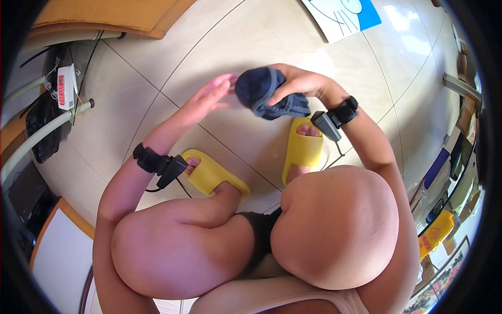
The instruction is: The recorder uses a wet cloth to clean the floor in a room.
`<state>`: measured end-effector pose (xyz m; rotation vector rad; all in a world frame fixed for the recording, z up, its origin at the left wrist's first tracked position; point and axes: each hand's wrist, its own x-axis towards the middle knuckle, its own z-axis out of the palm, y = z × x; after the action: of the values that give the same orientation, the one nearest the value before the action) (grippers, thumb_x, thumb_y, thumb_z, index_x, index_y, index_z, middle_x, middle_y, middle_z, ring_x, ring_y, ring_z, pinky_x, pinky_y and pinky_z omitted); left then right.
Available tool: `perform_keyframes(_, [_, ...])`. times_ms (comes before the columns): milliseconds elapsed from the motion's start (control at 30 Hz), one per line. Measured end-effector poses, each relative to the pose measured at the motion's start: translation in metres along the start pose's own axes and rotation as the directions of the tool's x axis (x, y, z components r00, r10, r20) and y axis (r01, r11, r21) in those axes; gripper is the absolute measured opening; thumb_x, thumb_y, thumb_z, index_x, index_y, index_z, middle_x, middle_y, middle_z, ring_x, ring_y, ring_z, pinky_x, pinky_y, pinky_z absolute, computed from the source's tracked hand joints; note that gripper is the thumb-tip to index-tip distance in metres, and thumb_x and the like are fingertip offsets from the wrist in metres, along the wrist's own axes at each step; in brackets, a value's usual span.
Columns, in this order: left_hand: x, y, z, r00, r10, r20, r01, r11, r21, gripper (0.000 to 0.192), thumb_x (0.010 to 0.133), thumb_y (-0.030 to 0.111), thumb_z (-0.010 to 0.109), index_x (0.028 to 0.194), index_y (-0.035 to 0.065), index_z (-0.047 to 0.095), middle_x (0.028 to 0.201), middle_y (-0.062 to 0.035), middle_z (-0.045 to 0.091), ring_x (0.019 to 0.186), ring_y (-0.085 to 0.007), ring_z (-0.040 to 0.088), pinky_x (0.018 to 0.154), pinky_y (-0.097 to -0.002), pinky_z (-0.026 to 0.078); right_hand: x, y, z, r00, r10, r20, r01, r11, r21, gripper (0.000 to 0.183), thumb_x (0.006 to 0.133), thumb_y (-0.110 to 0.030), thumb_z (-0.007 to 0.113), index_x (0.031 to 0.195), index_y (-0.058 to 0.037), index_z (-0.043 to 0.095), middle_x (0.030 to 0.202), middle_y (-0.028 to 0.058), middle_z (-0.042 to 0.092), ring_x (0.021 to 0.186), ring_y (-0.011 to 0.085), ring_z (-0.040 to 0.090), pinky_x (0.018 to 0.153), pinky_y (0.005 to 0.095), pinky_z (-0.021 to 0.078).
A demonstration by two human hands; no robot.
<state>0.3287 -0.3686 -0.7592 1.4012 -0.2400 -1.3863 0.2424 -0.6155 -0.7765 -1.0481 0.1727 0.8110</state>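
My right hand (302, 82) grips a bunched dark navy fabric item (259, 88) with a lighter blue-grey edging, held above the tiled floor. Its thumb lies across the front of the cloth, and the other fingers are mostly hidden behind it. To the left, my left hand (206, 96) has its fingers apart, with the fingertips close to the rounded end of the fabric. Whether they touch it, I cannot tell. Each wrist wears a black strap with a small device: the left device (172, 170) and the right device (327, 125) trail thin cables.
Yellow slides (308, 147) are on my feet. A blue and white board with a cartoon drawing (341, 19) lies ahead on the floor. A wooden tabletop (98, 15) with metal legs and a white box (66, 86) are left. Cluttered shelves with a yellow packet (437, 233) line the right.
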Motion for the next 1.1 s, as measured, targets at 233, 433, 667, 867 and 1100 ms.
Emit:
perform_keyframes(233, [-0.001,-0.004,0.003,0.995,-0.06,0.082,0.056,0.997,0.047,0.033,0.092,0.01,0.057,0.122,-0.0016,0.05,0.103,-0.0061,0.064,0.084,-0.0117,0.062,0.072,-0.0267,0.053,0.004,0.015,0.009,0.998,0.053,-0.047,-0.054,0.998,-0.025,0.055,0.074,-0.009,0.075,0.122,0.0017,0.051,0.105,0.0086,0.064,0.096,0.0156,0.061,0.088,0.0274,0.0487])
perform_keyframes(433, [0.001,-0.012,0.005,0.995,-0.074,0.062,0.072,0.997,0.035,0.029,0.093,0.011,0.056,0.118,-0.002,0.05,0.105,-0.0103,0.064,0.09,-0.0137,0.062,0.081,-0.0291,0.051,0.0,0.022,0.005,0.978,0.09,-0.19,-0.077,0.994,0.078,0.059,0.076,-0.011,0.076,0.124,-0.0009,0.045,0.103,0.0082,0.063,0.094,0.0155,0.06,0.085,0.028,0.0497])
perform_keyframes(667, [0.002,-0.01,0.004,0.97,-0.237,0.063,0.239,0.863,-0.445,0.052,0.097,0.034,0.048,0.137,0.0026,0.034,0.126,-0.0147,0.052,0.112,-0.024,0.056,0.092,-0.0387,0.047,0.012,0.03,0.037,0.773,-0.398,-0.494,0.061,0.822,-0.567,0.054,0.066,-0.017,0.08,0.102,-0.0076,0.04,0.088,0.0167,0.059,0.078,0.0279,0.06,0.067,0.0354,0.049])
perform_keyframes(867, [-0.005,-0.011,-0.001,0.98,-0.186,-0.071,0.142,0.903,-0.406,0.048,0.091,0.019,0.059,0.132,0.0055,0.04,0.123,-0.0104,0.054,0.114,-0.0209,0.055,0.096,-0.0402,0.046,0.013,0.024,0.074,0.764,-0.621,-0.175,0.275,0.559,-0.782,0.053,0.071,-0.012,0.072,0.113,-0.0063,0.041,0.109,0.0149,0.056,0.094,0.0315,0.061,0.081,0.0349,0.0496])
perform_keyframes(1100, [-0.006,-0.015,-0.003,0.969,-0.209,-0.131,0.14,0.903,-0.407,0.045,0.087,0.007,0.059,0.129,0.0043,0.044,0.122,-0.009,0.054,0.114,-0.0203,0.054,0.093,-0.0379,0.048,0.019,0.022,0.068,0.718,-0.663,-0.212,0.369,0.621,-0.691,0.059,0.078,-0.011,0.07,0.13,-0.0097,0.041,0.131,0.0158,0.046,0.118,0.0318,0.051,0.096,0.0389,0.046])
